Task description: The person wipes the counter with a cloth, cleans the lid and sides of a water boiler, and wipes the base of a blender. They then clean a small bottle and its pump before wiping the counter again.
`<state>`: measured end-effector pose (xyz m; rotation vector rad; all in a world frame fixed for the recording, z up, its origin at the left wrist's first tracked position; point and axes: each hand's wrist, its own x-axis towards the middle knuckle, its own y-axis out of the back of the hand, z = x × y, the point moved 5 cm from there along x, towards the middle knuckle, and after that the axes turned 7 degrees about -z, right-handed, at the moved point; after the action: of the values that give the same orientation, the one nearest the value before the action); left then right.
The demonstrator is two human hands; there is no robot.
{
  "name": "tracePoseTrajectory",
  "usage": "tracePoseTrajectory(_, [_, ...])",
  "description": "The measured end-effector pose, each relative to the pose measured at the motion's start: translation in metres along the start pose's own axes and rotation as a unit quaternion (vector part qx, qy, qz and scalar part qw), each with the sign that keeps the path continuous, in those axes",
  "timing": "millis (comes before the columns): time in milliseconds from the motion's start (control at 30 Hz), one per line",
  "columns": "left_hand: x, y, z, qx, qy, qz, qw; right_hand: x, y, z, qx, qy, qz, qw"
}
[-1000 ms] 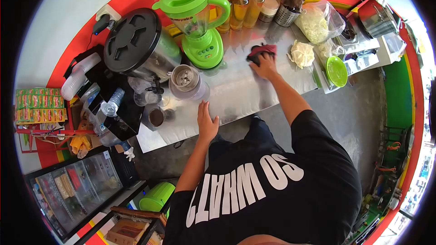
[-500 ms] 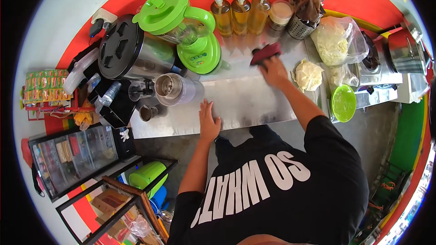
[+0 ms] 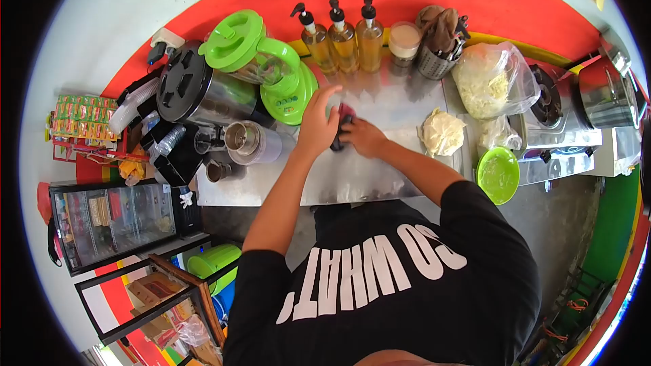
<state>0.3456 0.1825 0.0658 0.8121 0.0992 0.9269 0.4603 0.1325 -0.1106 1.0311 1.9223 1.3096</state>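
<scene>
My right hand [image 3: 365, 138] is closed on a dark red and black cloth [image 3: 346, 110] over the middle of the metal tabletop [image 3: 393, 176]. Just left of it, my left hand [image 3: 319, 125] is raised with its fingers stretched out, holding nothing. It overlaps the edge of the green blender [image 3: 285, 98] in this view. To the right of my right hand lies a pale, crumpled bundle [image 3: 443, 133].
Pump bottles [image 3: 344, 47], a lidded jar [image 3: 404, 41] and a perforated utensil holder [image 3: 435, 64] line the back. A steel cup [image 3: 243, 139] and a black-lidded container [image 3: 182, 85] stand left. At right are a plastic bag [image 3: 491, 81], a green bowl [image 3: 498, 176] and a stove [image 3: 553, 112].
My right hand has moved left and toward me with the cloth. My left hand has lifted from the table's front area and moved farther back, close beside the right. The view has shifted slightly.
</scene>
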Motion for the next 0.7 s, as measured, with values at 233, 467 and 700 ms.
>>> tracePoseTrajectory(233, [0.123, -0.024, 0.028, -0.131, -0.069, 0.119, 0.982, -0.071, 0.092, 0.040, 0.169, -0.130, 0.025, 0.977])
tracePoseTrajectory(467, [0.173, -0.053, 0.027, -0.124, 0.015, 0.222, 0.967, -0.135, 0.142, 0.046, 0.579, -0.168, 0.212, 0.769])
tracePoseTrajectory(700, [0.183, -0.060, 0.012, -0.054, 0.049, 0.210, 0.975, -0.160, 0.119, 0.050, 0.761, -0.175, 0.336, 0.527])
